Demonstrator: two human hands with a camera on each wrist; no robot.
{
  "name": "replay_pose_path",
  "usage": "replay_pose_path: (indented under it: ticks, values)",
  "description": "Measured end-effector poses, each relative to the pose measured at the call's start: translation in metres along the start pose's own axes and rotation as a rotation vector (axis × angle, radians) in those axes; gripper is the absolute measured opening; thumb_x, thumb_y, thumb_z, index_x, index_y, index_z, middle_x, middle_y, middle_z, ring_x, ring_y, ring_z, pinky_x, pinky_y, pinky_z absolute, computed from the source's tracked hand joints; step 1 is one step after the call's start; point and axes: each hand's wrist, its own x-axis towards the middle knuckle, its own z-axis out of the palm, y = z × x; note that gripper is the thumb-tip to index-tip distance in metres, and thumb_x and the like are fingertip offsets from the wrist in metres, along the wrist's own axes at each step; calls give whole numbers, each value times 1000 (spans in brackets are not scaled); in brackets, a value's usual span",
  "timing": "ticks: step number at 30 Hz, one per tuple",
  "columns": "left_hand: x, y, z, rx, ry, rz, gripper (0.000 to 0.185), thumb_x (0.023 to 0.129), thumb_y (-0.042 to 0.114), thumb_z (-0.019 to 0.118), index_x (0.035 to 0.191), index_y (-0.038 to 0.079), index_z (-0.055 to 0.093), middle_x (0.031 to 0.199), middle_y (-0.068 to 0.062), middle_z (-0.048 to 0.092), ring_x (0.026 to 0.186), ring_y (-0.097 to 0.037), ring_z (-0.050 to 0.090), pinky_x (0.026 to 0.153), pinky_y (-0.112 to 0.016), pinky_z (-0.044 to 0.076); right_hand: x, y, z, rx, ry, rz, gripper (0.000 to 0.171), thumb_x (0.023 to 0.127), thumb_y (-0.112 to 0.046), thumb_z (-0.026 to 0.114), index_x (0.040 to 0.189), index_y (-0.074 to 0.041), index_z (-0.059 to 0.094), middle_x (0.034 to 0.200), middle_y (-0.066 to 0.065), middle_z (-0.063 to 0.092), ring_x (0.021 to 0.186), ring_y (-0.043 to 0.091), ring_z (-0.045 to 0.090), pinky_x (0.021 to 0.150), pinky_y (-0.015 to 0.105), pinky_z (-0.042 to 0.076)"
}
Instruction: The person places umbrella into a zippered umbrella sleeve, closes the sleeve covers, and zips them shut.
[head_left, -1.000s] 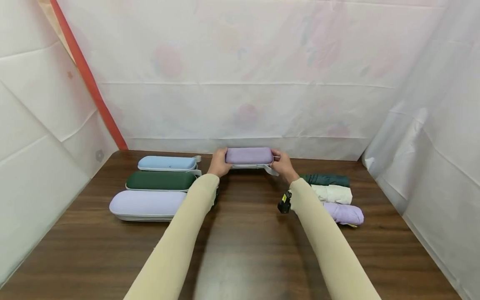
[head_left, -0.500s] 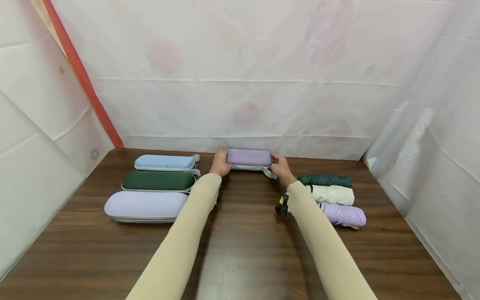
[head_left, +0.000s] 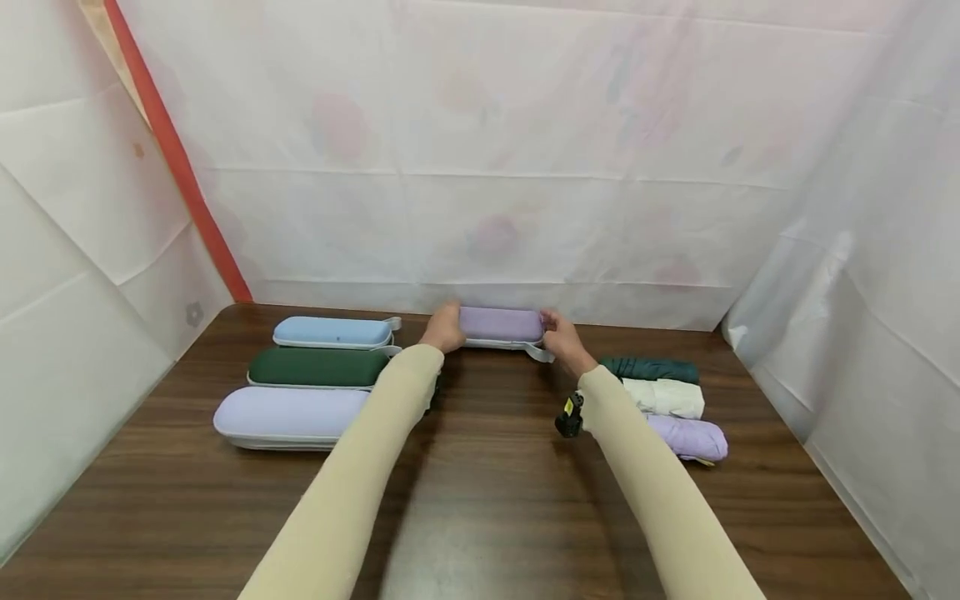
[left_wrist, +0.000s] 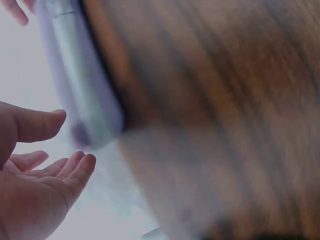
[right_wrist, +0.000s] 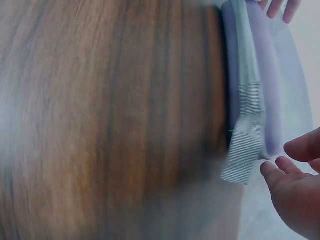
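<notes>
White sheeting walls in a dark wood surface [head_left: 487,492]. Left fingers [left_wrist: 75,172] sit relaxed and slightly parted just off the near end of the lilac case [head_left: 501,325]; right fingers [right_wrist: 282,170] are likewise loose beside its striped strap [right_wrist: 245,145], gripping nothing. In the head view the left hand [head_left: 444,327] and right hand [head_left: 562,337] flank the case, which rests at the far edge by the back wall, seemingly set down and let go. To the left lie a blue case [head_left: 332,332], green case [head_left: 318,367] and pale lavender case [head_left: 292,414]. To the right three folded umbrellas, dark green [head_left: 652,368], cream [head_left: 667,396] and purple [head_left: 686,437], appear not yet cased.
</notes>
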Motion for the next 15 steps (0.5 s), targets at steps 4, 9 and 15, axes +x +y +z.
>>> replay_pose_path:
  ticks: [4, 9, 15]
  values:
    - [-24, 17, -31, -71, 0, 66, 68, 83, -14, 47, 146, -9, 23, 144, -28, 35, 125, -39, 42, 84, -38, 44, -9, -29, -4, -70, -69, 4, 68, 79, 17, 34, 146, 4, 31, 146, 26, 31, 133, 39, 32, 91, 39, 39]
    - [-48, 23, -69, -102, -30, 160, 67, 85, -13, 43, 148, -5, 21, 149, -26, 28, 132, -38, 35, 63, -32, 38, -21, -52, -11, -84, -154, -63, 66, 82, 16, 37, 146, 4, 30, 147, 27, 29, 136, 41, 27, 104, 47, 32]
    - [-94, 20, -103, -46, -49, 285, 61, 93, 1, 55, 147, -2, 29, 148, -22, 32, 130, -39, 38, 87, -47, 46, -42, -64, -29, -160, -219, -178, 57, 87, 16, 38, 143, 6, 34, 143, 28, 35, 134, 41, 30, 104, 50, 32]
